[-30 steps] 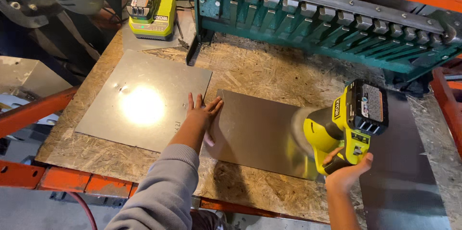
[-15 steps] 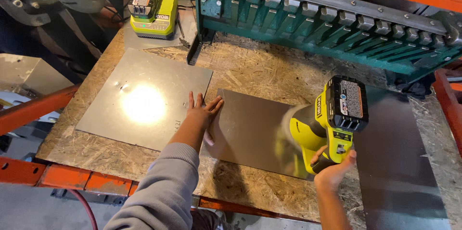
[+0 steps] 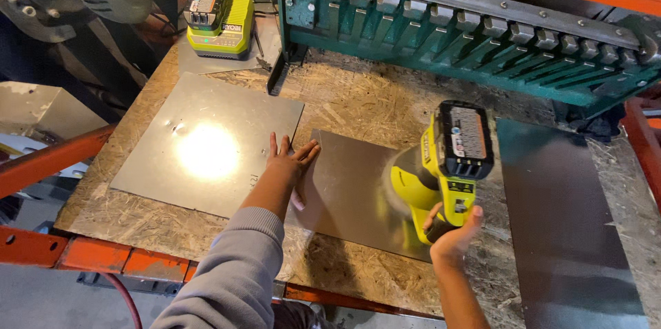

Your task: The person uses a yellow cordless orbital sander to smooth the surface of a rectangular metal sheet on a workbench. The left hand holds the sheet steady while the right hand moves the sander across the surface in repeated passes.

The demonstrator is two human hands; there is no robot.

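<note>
My left hand (image 3: pixel 289 161) lies flat, fingers spread, on the left edge of a dull metal sheet (image 3: pixel 354 184) in the middle of the chipboard bench (image 3: pixel 365 95). My right hand (image 3: pixel 454 229) grips the handle of a yellow-green cordless power tool (image 3: pixel 447 163) with a black battery on top. The tool's head rests on the sheet's right part. A second, shinier metal sheet (image 3: pixel 206 143) with a bright light glare lies just left of my left hand.
A green sheet-metal bending machine (image 3: pixel 468 26) runs along the back of the bench. A yellow-green battery charger with a battery (image 3: pixel 219 22) sits at the back left. A dark metal sheet (image 3: pixel 571 212) lies at the right. Orange rack beams (image 3: pixel 48 157) frame the bench.
My right hand has brought the power tool leftward over the middle sheet. My left hand has stayed flat on the sheet's edge.
</note>
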